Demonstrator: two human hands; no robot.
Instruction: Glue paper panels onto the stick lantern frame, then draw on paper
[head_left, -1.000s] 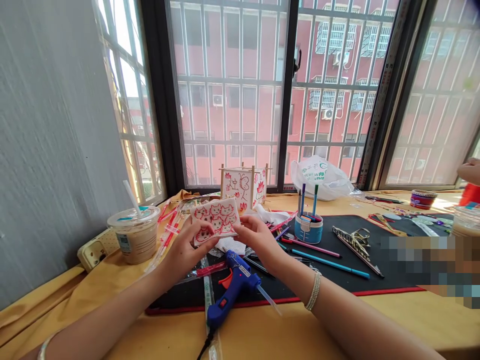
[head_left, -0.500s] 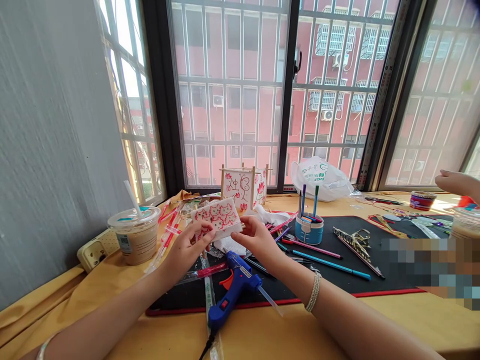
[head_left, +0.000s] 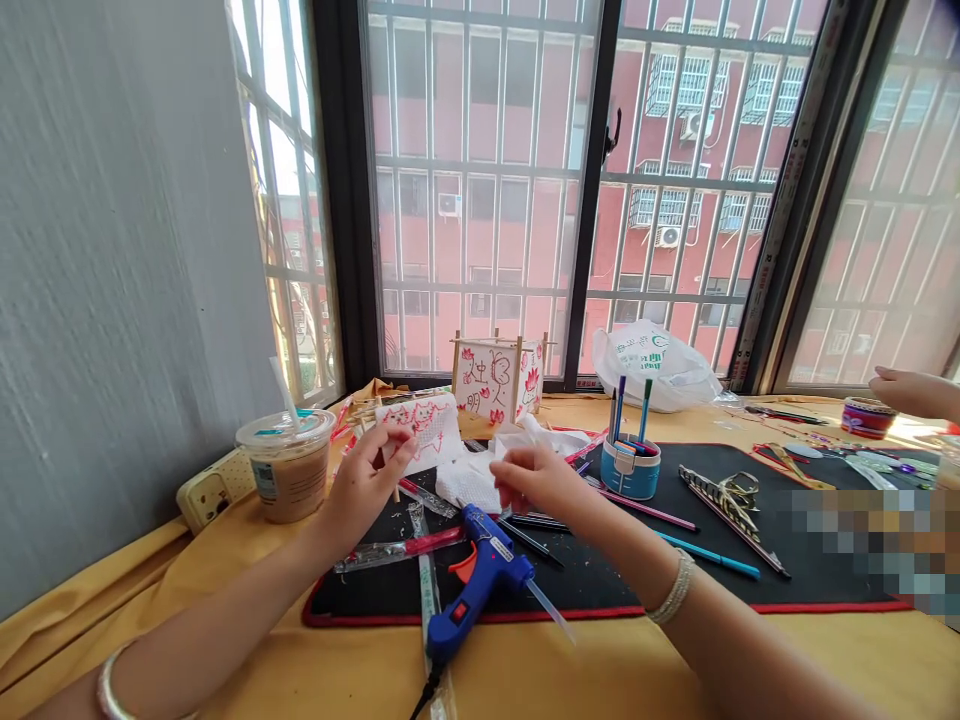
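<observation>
The left grip (head_left: 364, 490) is closed on a white paper panel with red cat drawings (head_left: 416, 428), tilted up above a black, red-edged craft mat (head_left: 375, 600). The right grip (head_left: 540, 480) is curled at a crumpled white tissue (head_left: 469, 482); whether it holds the tissue cannot be determined.

Caution: a blue hot glue gun (head_left: 480, 575) lies just below, nozzle beside the tissue. If heated, contact could scorch paper or skin. A sideways sweep could tip the translucent milk-tea cup (head_left: 289, 470). Open room lies along the yellow counter (head_left: 750, 650).
</observation>
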